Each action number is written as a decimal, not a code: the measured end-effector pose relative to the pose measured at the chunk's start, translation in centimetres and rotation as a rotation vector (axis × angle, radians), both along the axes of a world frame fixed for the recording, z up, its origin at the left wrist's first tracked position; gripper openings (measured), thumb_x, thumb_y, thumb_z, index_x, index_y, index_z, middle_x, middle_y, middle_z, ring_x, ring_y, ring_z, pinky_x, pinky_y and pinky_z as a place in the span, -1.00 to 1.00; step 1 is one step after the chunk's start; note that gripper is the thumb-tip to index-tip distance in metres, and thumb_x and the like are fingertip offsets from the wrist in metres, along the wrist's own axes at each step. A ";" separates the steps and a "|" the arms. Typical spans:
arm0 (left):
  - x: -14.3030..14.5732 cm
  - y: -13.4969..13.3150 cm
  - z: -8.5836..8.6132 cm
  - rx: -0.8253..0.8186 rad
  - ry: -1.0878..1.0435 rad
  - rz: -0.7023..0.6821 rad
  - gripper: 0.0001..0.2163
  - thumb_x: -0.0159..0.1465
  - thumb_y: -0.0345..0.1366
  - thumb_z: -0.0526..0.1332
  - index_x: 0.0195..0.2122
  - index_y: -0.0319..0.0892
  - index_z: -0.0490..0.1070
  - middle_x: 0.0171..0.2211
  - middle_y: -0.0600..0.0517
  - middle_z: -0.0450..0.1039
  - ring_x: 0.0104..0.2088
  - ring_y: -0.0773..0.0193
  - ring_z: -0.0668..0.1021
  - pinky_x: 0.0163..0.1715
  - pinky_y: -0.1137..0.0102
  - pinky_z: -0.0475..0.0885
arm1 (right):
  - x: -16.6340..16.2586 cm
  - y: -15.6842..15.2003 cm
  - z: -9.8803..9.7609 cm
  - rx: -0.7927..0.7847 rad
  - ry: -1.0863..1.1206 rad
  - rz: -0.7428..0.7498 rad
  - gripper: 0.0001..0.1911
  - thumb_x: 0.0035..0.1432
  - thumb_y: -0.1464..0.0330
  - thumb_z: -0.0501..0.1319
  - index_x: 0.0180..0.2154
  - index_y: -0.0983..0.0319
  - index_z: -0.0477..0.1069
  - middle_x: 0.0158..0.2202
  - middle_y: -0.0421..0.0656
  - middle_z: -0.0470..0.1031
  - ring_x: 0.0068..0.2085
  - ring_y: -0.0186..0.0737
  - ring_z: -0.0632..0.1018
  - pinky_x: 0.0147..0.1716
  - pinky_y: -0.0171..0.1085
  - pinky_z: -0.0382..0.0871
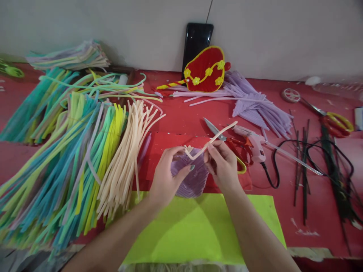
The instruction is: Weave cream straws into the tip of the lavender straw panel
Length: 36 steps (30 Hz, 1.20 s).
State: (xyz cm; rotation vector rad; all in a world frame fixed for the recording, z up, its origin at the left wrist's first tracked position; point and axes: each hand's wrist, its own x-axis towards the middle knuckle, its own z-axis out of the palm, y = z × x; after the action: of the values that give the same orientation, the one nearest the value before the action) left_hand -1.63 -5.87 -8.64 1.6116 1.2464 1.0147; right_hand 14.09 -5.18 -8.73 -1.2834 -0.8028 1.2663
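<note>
Currently, a cream fuzzy stem [224,131] is held over the bench [172,121] between two hands. Its folded end is located beside the left hand [167,172], by which a lilac ribbed panel [195,183] is gripped near its upper edge; whether the stem is also pinched there cannot be told. The stem's longer arm is pinched between thumb and fingers of the right hand [224,164], its free tip projecting beyond them.

The stem is judged to be very light, soft-surfaced and stiffened by a bendable core. Bends should be retained and slipping is unlikely, but repeated flexing at one point may weaken it. It is best held close to either side of the bend, with light fingertip pressure, so that the pile is not crushed.
</note>
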 end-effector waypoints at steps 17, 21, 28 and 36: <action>-0.5 1.7 -0.1 -0.073 -0.477 0.349 -0.87 0.00 -0.28 0.36 -0.52 -0.19 0.45 -0.58 0.10 0.52 -0.53 0.33 0.57 -0.44 0.44 0.46 | -1.8 -1.2 0.1 0.034 0.354 0.267 -0.78 0.06 0.25 0.25 -0.45 0.21 0.26 -0.66 -0.31 0.43 -0.78 -0.49 0.29 -0.86 -0.49 0.03; -0.6 1.7 -0.1 -0.043 -0.464 0.423 -0.86 0.06 -0.26 0.32 -0.49 -0.19 0.40 -0.57 0.10 0.52 -0.51 0.34 0.57 -0.40 0.44 0.47 | -3.0 -1.7 -0.1 0.111 0.252 0.225 -0.76 0.11 0.21 0.23 -0.40 0.20 0.24 -0.62 -0.30 0.48 -0.73 -0.44 0.38 -0.82 -0.49 0.16; -0.4 1.8 -0.8 -0.114 -0.515 0.267 -0.85 0.01 -0.28 0.37 -0.43 -0.19 0.47 -0.48 0.10 0.52 -0.44 0.38 0.55 -0.36 0.48 0.46 | -2.8 -1.2 -0.4 0.153 0.211 0.147 -0.75 0.11 0.21 0.24 -0.41 0.22 0.25 -0.62 -0.30 0.47 -0.72 -0.45 0.39 -0.80 -0.48 0.19; -0.2 2.1 -1.6 -0.219 -0.678 0.253 -0.76 -0.09 -0.15 0.44 -0.51 -0.19 0.50 -0.51 0.10 0.52 -0.50 0.40 0.53 -0.39 0.46 0.46 | -2.6 -1.2 -0.4 0.110 0.262 0.210 -0.73 0.12 0.18 0.23 -0.43 0.23 0.28 -0.61 -0.28 0.46 -0.70 -0.45 0.39 -0.79 -0.47 0.21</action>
State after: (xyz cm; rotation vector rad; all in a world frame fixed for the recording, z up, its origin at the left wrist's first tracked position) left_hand -1.83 -3.76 -10.20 0.8377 1.0447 1.3774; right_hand 11.47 -6.40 -9.16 -0.9390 -0.8203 1.5009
